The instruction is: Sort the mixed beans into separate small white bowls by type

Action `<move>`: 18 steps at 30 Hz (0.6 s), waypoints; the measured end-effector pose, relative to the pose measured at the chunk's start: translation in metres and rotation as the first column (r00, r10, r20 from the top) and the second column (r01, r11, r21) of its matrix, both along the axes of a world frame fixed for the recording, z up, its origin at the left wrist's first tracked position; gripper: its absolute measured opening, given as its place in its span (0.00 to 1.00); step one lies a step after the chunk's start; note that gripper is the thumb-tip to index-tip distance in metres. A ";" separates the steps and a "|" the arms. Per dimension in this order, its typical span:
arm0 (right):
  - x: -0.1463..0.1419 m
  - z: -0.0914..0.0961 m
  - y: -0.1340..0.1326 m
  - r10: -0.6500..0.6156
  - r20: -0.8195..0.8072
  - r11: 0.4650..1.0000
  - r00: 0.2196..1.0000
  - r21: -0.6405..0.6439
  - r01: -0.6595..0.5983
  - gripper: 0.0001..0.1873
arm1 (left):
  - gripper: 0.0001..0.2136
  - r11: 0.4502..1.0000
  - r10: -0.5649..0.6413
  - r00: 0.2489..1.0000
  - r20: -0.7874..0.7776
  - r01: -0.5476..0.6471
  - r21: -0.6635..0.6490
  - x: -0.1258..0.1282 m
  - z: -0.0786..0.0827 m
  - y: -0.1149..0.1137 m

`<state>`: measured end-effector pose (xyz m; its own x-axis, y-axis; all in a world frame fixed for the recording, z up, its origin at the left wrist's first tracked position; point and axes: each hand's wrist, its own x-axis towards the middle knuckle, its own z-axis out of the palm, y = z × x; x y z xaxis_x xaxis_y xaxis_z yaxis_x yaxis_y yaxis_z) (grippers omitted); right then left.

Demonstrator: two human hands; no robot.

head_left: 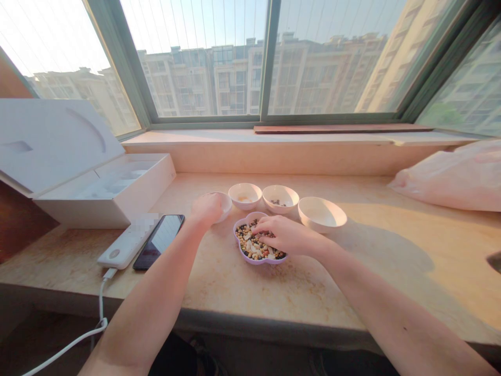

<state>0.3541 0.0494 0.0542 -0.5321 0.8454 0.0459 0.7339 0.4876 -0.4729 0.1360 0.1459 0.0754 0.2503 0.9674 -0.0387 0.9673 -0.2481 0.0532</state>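
A pale purple, lobed dish (239, 249) holds mixed beans, seeds and nuts (256, 248) in black, yellow, white and reddish brown. Coming in from the right, my right hand (287, 235) has its bent fingertips down among them in a pinch; what lies between the fingers is too small to make out. My left hand (206, 209) is at the leftmost white bowl (226, 208), its fingers curled over the rim and mostly hidden. Beside that bowl stands a second white bowl (245, 202) with a few pale pieces inside. A third white bowl (280, 206) contains some dark beans.
A fourth white bowl (322, 222) stands at the row's right end. Left of me lie a phone (159, 242) and a white power bank (129, 243) with a cable (102, 300). An open white box (133, 190) is behind them. A plastic bag (454, 175) rests far right.
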 end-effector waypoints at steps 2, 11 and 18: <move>0.000 -0.001 0.001 -0.010 -0.006 1.000 1.000 -0.009 0.010 0.14 | 0.13 1.000 -0.002 1.000 0.003 0.002 -0.007 -0.001 -0.002 0.002; 0.000 -0.005 0.003 -0.078 -0.035 0.997 0.996 -0.006 0.078 0.09 | 0.17 0.997 0.043 0.998 0.036 -0.045 0.060 0.000 -0.003 0.006; 0.004 -0.007 0.007 -0.127 -0.098 0.992 0.987 0.010 0.128 0.08 | 0.17 0.995 0.036 0.998 0.050 -0.040 0.086 0.002 0.004 0.000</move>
